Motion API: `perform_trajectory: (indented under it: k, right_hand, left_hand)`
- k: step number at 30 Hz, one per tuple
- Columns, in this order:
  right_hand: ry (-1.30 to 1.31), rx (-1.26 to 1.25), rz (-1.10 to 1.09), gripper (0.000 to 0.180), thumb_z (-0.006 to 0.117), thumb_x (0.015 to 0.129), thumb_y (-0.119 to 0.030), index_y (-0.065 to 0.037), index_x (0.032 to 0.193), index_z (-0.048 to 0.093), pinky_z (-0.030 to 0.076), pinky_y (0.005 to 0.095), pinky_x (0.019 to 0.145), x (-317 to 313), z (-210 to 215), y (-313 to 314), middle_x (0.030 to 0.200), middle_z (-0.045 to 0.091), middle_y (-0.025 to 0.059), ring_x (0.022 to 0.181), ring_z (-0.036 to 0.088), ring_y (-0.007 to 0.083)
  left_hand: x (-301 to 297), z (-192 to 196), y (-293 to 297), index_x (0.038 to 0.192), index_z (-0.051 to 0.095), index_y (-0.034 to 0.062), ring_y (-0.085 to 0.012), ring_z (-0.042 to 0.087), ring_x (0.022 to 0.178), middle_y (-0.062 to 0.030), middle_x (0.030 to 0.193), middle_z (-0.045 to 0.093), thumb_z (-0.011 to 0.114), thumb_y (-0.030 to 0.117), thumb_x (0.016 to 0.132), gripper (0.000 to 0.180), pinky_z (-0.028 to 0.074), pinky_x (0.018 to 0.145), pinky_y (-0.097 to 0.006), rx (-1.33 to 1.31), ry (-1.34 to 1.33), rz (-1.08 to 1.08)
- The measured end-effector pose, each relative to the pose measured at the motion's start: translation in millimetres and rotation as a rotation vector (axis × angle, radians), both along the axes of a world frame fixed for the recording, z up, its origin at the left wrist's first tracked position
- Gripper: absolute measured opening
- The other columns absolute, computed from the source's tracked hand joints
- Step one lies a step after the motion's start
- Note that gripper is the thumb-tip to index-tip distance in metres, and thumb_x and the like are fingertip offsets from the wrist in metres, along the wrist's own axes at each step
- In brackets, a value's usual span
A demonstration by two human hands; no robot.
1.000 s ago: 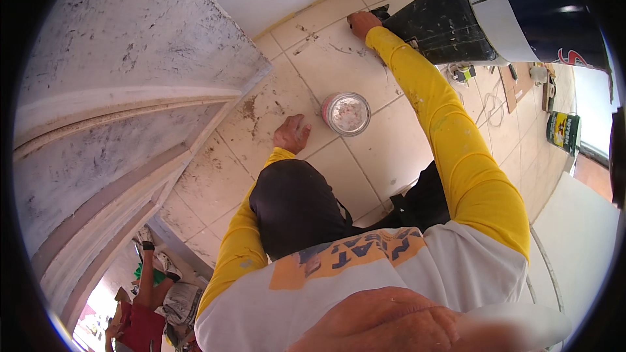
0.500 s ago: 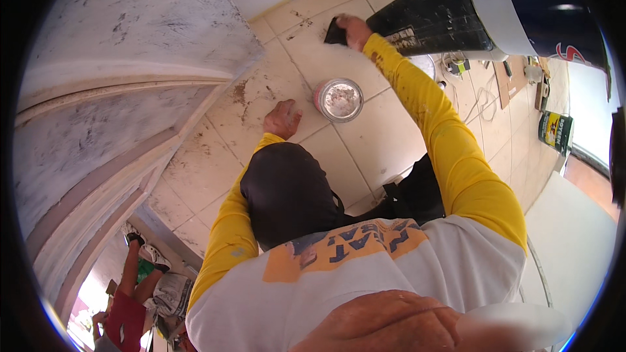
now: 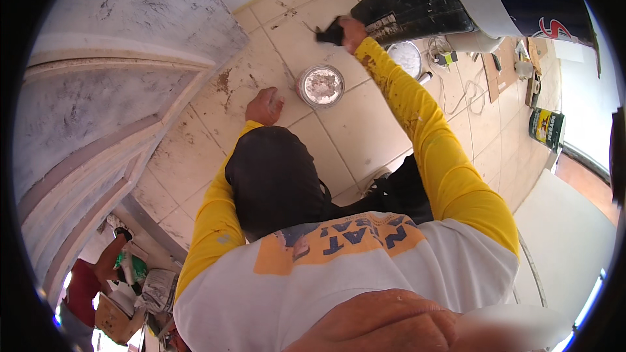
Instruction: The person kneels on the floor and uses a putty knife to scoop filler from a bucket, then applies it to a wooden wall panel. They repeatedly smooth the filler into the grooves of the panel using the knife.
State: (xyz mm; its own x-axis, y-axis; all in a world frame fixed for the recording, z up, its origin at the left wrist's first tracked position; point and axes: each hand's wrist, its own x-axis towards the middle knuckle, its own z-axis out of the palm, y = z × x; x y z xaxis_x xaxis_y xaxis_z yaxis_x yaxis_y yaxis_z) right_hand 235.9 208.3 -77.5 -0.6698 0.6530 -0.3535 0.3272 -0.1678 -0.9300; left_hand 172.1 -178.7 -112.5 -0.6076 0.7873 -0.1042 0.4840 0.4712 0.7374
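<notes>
My right hand (image 3: 354, 34) reaches far forward over the tiled floor, its fingers closed on a black cloth (image 3: 331, 32). The cloth is smeared by motion and its outline is ragged. The hand is close beside the base of a tall black bin (image 3: 414, 3). My left hand (image 3: 265, 105) rests just past my bent knee (image 3: 277, 173), with fingers loosely bent and nothing seen in them. Whitish smudges mark its fingers. Between the hands stands a round open tin (image 3: 321, 86) holding a whitish, lumpy material.
A panelled, smudged door (image 3: 98, 104) rises at left. To the right lie a round white container (image 3: 404, 58), a green-and-black tool (image 3: 445, 58) with cable, cardboard (image 3: 492, 75) and a green-yellow bucket (image 3: 546, 129). Another person (image 3: 85, 287) is at lower left among clutter.
The whole view has shifted, so floor things sit farther left. My right hand still grips the black cloth, now blurred. At lower left the other person's posture has changed.
</notes>
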Motion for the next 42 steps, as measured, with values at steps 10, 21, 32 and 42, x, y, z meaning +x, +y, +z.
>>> perform_trajectory:
  k: [10,21,32,42]
  right_hand:
    - [0.079,-0.051,0.036,0.022,0.059,0.089,-0.009,-0.003,0.109,0.064,0.055,0.0391,0.083,-20,40,-49,0.098,0.068,0.0178,0.092,0.067,0.0290]
    - [0.030,0.153,0.159,0.029,0.048,0.103,-0.012,0.002,0.127,0.059,0.058,0.0409,0.091,-3,56,-39,0.119,0.066,0.0115,0.106,0.065,0.0226]
    - [0.262,-0.402,0.057,0.021,0.049,0.103,-0.011,-0.004,0.117,0.063,0.052,0.0248,0.085,36,125,-72,0.100,0.066,0.0010,0.091,0.065,0.0127]
    - [0.065,0.061,0.307,0.035,0.062,0.098,-0.008,0.002,0.132,0.059,0.049,0.0250,0.095,65,110,-106,0.108,0.071,0.0067,0.102,0.064,0.0137]
  left_hand:
    - [-6,-6,3,0.120,0.064,0.0067,-0.0317,0.070,0.091,-0.0147,0.110,0.068,0.068,0.029,0.092,0.036,0.056,0.080,-0.038,0.094,0.127,-0.011]
    - [-4,0,0,0.120,0.063,0.0069,-0.0319,0.071,0.096,-0.0148,0.112,0.068,0.067,0.034,0.093,0.039,0.056,0.083,-0.038,0.057,0.101,-0.018]
    - [2,9,-2,0.124,0.061,0.0074,-0.0289,0.070,0.098,-0.0128,0.114,0.068,0.073,0.033,0.090,0.045,0.055,0.087,-0.036,-0.003,0.057,0.009]
    - [36,46,69,0.150,0.035,0.0035,-0.0354,0.053,0.129,-0.0197,0.142,0.052,0.096,0.043,0.060,0.116,0.042,0.110,-0.039,0.340,0.026,-0.063]
